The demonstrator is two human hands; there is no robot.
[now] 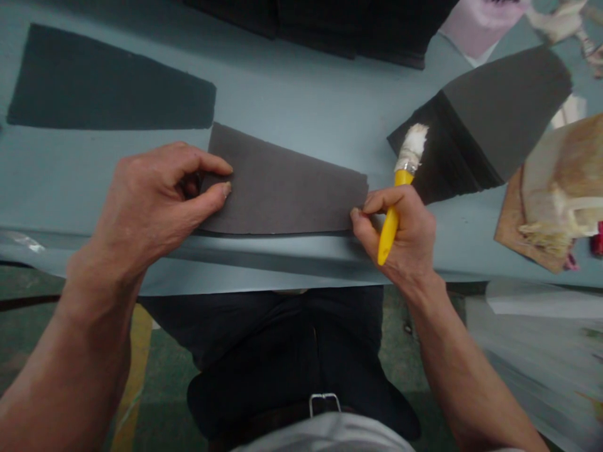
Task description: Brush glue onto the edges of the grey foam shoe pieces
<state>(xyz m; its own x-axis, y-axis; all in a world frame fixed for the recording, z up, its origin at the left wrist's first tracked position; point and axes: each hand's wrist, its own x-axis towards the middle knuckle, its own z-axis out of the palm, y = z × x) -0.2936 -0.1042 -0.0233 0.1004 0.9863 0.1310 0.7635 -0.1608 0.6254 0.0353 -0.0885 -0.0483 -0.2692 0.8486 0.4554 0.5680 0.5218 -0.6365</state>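
Observation:
A tapered dark grey sheet (287, 182) lies near the front edge of the table, its material unclear. Thumb and fingers of my left hand (164, 188) pinch its wide left edge. My right hand (400, 232) grips a yellow-handled brush (394, 213) across the palm, bristles up and coated in white. The thumb and forefinger of that same hand pinch the sheet's narrow right end. To the upper left lies a similar dark blue-green piece (113, 81), flat and apart from my hands. A fanned stack of dark tapered pieces (504, 119) rests beyond the brush.
At the right a crusted whitish container (565, 182) stands on a brown board (511, 220). Black stacked material (330, 25) lies along the back of the light blue table (306, 113). A pinkish paper (480, 28) and scraps sit at the upper right.

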